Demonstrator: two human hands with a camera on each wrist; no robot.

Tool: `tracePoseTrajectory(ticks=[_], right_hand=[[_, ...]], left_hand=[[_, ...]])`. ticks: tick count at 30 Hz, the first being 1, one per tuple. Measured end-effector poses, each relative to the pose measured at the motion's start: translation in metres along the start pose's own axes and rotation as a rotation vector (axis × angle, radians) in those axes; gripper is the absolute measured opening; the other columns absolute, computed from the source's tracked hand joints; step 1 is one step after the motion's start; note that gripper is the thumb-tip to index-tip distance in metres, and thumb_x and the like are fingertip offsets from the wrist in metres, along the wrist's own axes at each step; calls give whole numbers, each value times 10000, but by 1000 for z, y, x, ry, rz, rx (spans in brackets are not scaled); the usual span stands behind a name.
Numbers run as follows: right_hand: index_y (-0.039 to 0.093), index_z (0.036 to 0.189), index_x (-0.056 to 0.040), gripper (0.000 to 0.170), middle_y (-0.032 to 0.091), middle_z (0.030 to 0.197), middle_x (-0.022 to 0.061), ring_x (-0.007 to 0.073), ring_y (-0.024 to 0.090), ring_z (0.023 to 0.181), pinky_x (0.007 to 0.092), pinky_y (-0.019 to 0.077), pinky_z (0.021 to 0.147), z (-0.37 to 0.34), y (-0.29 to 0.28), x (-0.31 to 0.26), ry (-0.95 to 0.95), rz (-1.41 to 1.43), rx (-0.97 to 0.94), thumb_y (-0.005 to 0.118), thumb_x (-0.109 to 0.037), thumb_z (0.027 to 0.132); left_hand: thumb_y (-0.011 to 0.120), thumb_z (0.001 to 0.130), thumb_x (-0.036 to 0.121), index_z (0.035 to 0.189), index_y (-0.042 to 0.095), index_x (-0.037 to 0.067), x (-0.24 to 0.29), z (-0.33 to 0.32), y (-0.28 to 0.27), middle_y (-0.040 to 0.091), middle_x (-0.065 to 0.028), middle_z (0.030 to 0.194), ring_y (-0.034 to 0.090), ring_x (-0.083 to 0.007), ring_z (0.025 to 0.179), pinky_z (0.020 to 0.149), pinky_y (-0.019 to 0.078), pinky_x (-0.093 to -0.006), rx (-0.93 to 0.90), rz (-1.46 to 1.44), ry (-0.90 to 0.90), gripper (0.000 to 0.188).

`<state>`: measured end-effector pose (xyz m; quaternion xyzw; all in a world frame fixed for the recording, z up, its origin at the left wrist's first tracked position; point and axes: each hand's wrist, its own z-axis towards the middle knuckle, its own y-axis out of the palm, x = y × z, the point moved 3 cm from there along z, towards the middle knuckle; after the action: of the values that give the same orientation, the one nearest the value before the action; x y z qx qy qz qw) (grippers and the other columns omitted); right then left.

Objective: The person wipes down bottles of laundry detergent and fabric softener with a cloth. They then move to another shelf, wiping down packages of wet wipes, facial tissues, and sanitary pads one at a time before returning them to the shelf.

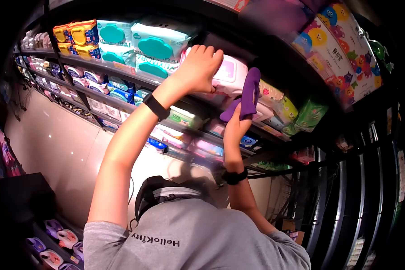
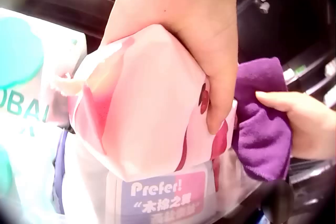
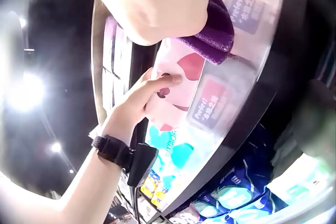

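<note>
Shelf (image 3: pixel 270 98) rows of wrapped packs surround the hands, which work apart. The left hand (image 1: pixel 201 67) grips a pink pack (image 1: pixel 233 75) from above, its thumb pressed against the printed side. That pack is at the shelf's front, just above a pack labelled "Prefer!" (image 2: pixel 163 198); whether it rests there, I cannot tell. Beside it, the right hand (image 1: pixel 236 130) pinches a folded purple cloth (image 1: pixel 249 105) near the pack's end. Teal-and-white packs (image 1: pixel 159 48) stand on the pink pack's left, with yellow-and-blue packs (image 1: pixel 84 33) beyond.
</note>
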<state>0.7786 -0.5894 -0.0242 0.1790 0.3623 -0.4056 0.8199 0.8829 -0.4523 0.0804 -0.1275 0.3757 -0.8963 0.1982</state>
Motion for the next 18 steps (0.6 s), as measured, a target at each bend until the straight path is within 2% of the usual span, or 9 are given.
tracePoseTrajectory(ticks=[1,4,5,7,11,14,15,17,18], right_hand=[[466,1138,64,323,531,1095,102,168,498,976,281,375,859,-5,-1,-4,1,-3,9,478,-145,892],[492,1081,77,346,550,1007,78,134,512,869,254,410,775,-16,-6,-1,306,169,105,496,-213,891],[510,1075,53,325,559,984,61,133,520,860,256,417,770,-18,-3,5,355,352,244,512,-210,885],[489,1118,24,326,543,1030,65,141,521,904,272,422,793,-25,-8,0,479,666,194,511,-202,885],[368,1232,15,367,449,1204,100,204,462,1086,346,374,926,-27,-19,-47,202,812,-32,426,-156,913],[286,1290,33,425,336,1323,129,252,352,1211,396,304,995,-23,-19,-75,-148,408,-155,388,-123,908],[301,1282,41,405,324,1333,131,243,343,1216,389,297,1000,-23,-18,-67,-76,645,-130,361,-100,908],[424,1210,48,432,421,1254,215,340,395,1177,373,287,985,-20,-9,-76,-444,-171,-470,496,-172,845],[466,1170,40,419,449,1212,230,367,414,1148,385,304,968,-22,-1,-81,-482,-112,-525,534,-146,800]], left_hand=[[742,414,213,1005,454,11,-3,1,-1,477,-140,877,460,-315,846,757,356,-384,37,-18,18,687],[702,449,187,1099,461,18,6,-13,-7,483,-131,839,466,-299,823,744,346,-362,228,-23,34,713],[698,453,177,1151,444,26,8,-20,-5,476,-129,861,462,-296,833,747,340,-374,240,-27,19,758],[703,450,173,1167,440,40,13,-38,-5,480,-129,912,461,-296,870,763,330,-389,357,-67,3,775],[738,392,159,1186,419,35,27,-70,-13,490,-140,981,454,-313,947,824,328,-393,625,-250,-111,864],[832,426,222,1223,302,36,34,-75,-27,404,-135,1108,441,-284,998,863,356,-374,834,-367,-137,975],[844,432,236,1232,275,39,34,-75,-28,379,-129,1142,434,-271,1011,874,355,-366,880,-411,-150,1001],[832,484,266,1278,176,33,40,-61,-49,341,-136,1174,385,-256,1076,916,333,-369,993,-686,-213,1056],[830,496,262,1280,161,29,30,-66,-40,332,-135,1187,373,-242,1093,928,327,-366,905,-831,-411,1057]])
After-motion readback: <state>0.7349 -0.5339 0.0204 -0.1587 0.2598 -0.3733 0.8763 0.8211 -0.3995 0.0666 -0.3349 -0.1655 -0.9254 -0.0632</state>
